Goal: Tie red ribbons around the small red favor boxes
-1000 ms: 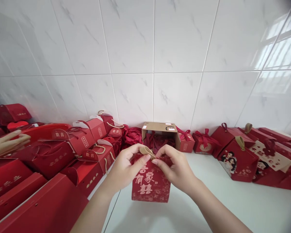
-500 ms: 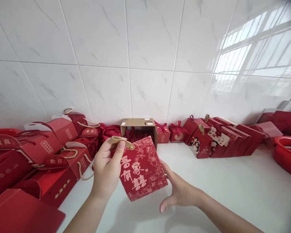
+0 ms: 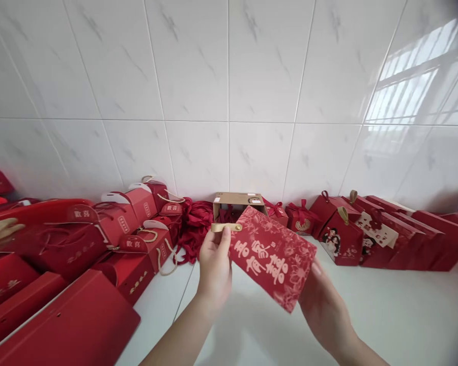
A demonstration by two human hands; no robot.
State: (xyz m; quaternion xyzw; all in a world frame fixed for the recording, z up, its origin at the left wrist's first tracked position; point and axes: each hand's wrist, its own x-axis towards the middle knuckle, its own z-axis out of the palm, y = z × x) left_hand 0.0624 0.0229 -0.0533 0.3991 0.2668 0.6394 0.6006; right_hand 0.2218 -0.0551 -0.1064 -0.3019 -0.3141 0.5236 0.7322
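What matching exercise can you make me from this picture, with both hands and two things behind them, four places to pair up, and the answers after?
Column one:
1. Left hand
2. Right hand
3. Cardboard carton
4. Red ribbon-like heap

Column two:
A. Partly hidden behind the held red package
B. At the package's end away from the strap
C. Just left of the carton
D. At the tan strap on the package

Right pairs: 1-D, 2-B, 3-A, 4-C
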